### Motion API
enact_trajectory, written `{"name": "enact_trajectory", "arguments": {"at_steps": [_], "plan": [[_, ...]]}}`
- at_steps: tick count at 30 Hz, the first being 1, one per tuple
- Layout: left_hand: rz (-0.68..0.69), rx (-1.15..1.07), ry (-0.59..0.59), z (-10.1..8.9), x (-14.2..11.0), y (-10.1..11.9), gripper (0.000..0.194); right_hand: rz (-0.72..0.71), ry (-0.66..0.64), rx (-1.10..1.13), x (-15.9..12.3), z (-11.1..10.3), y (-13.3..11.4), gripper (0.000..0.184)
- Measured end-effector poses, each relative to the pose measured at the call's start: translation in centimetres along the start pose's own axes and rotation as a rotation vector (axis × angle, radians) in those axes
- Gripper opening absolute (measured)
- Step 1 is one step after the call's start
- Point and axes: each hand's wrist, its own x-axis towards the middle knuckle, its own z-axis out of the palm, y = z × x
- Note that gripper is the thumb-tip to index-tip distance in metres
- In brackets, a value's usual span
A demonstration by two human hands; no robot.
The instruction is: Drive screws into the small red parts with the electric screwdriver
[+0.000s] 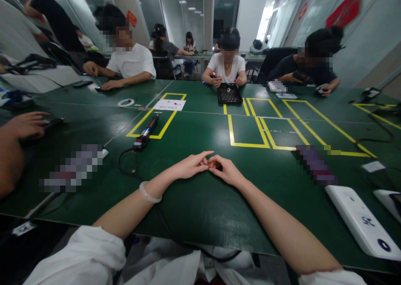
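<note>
My left hand (192, 165) and my right hand (226, 169) meet over the green table, fingertips together. A tiny orange-red piece (209, 165) shows between them, pinched by the fingers of both hands; its kind is too small to make out. On the left hand, one finger stretches out past the pinch, and a pale bangle (149, 193) circles that wrist. Nearest to the left hand lies an electric screwdriver (149, 128) with a black, silver and blue body, its cable curling toward me.
Yellow tape outlines (249, 144) mark the green table (194, 209). A printed paper (171, 105) and a white coil (125, 103) lie farther back. Across from me, a person handles something over a black tray (230, 93). A white power bank (360, 220) sits at right; blurred phones lie either side.
</note>
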Motion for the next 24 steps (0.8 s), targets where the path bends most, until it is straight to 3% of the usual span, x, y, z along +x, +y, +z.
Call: {"name": "enact_trajectory", "arguments": {"at_steps": [3,8,14,24], "plan": [[0.012,-0.001,0.002,0.1,0.5,0.2,0.053,0.008,0.026,-0.022,0.0,-0.1,0.0,0.017],[-0.029,-0.111,0.108,1.0,0.7,-0.3,0.045,0.069,0.102,-0.009,0.1,-0.1,0.4,0.014],[0.000,-0.072,0.235,1.9,0.3,-0.7,0.021,0.095,0.121,0.039,0.1,0.0,0.7,0.015],[0.006,-0.052,0.251,1.7,0.1,-0.5,0.016,0.082,0.127,0.090,0.1,0.1,0.9,0.020]]}}
